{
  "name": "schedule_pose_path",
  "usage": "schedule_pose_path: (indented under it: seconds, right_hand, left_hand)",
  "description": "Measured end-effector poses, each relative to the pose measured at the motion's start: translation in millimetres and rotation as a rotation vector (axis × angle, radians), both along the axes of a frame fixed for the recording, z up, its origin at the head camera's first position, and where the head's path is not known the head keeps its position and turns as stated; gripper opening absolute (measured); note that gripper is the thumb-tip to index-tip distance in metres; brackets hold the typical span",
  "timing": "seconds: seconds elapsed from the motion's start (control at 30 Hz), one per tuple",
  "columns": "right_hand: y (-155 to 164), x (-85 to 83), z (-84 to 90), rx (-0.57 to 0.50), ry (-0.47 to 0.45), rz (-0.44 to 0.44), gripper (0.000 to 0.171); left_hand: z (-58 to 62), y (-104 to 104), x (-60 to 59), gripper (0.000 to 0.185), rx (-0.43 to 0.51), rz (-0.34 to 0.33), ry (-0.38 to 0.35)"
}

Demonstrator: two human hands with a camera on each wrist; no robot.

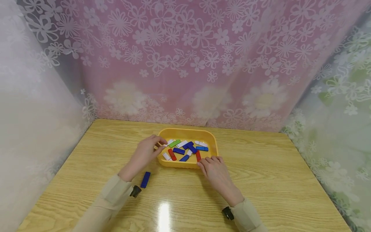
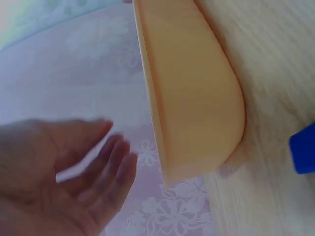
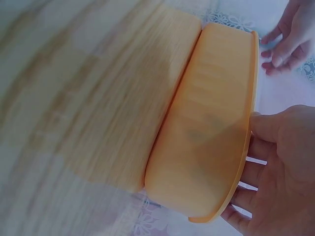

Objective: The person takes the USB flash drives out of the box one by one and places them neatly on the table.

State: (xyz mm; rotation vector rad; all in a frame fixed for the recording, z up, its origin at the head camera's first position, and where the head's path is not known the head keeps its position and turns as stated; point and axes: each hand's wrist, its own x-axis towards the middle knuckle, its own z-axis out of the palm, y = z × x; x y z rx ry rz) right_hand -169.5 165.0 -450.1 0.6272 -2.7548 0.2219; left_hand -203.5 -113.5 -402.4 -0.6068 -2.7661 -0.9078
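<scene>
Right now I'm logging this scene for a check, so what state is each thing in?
yellow tray: upright on the table, holding mixed coloured sticks
blue stick: lying flat on the table, outside the tray
left hand: open, fingers at the tray's left rim
right hand: open, fingers on the tray's near rim

Yellow tray; blue, red, white, green blocks inside; blue block on light wood-grain table; pink floral curtain.
</scene>
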Motion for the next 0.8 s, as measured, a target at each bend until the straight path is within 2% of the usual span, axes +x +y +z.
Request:
schedule_pose_path:
  seconds: [0.1,0.2,0.3,0.43,0.57,0.67,0.8]
  right_hand:
    - [0,0.2,0.6,0.004,0.001,-0.002,0.023]
    - [1,0.0,-0.1,0.007,0.009,0.002,0.023]
    - [1,-0.4,-0.5,0.006,0.027,0.009,0.022]
    - [1,-0.2,-0.1,0.009,0.039,0.01,0.022]
    - [2,0.2,0.0,0.002,0.05,0.017,0.022]
    - [2,0.2,-0.4,-0.009,0.063,0.024,0.021]
    - [3,-0.2,0.1,-0.019,0.067,0.028,0.021]
  left_hand:
    - [2.4,11,-10.5,0.013,-0.068,-0.122,-0.058]
    - [1.0,22,-18.8,0.012,-0.127,-0.196,-0.112]
    - [-3.3,29,-26.6,0.011,-0.165,-0.215,-0.15]
    - [-8.0,36,-37.5,0.014,-0.186,-0.225,-0.254]
    - [-9.2,38,-45.3,0.019,-0.266,-0.239,-0.334]
    - [-9.1,39,-48.2,0.019,-0.339,-0.26,-0.345]
    - [-10.1,40,-51.1,0.015,-0.362,-0.264,-0.334]
